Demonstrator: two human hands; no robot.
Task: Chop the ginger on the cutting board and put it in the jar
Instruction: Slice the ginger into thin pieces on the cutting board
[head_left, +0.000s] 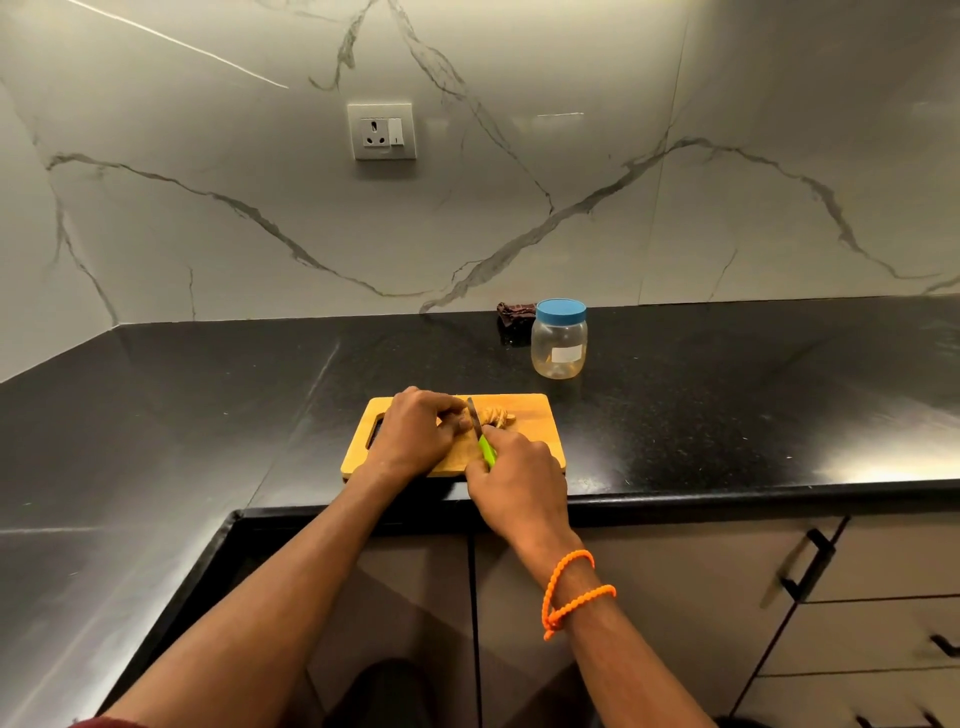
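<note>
Sitting on the shiny black counter (675, 405) by a marble wall (519, 208) is a wooden cutting board (535, 431). The left hand (413, 431) holds the knobby tan ginger (496, 415) down. The right hand (519, 483) grips a green-handled knife (480, 434).

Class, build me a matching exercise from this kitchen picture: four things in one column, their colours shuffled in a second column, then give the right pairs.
Things:
1. jar lid
2. knife handle
3. cutting board
4. wrist beads

Colours:
A. orange
B. light wood
C. blue
D. bright green

Pairs: 1-C, 2-D, 3-B, 4-A
</note>
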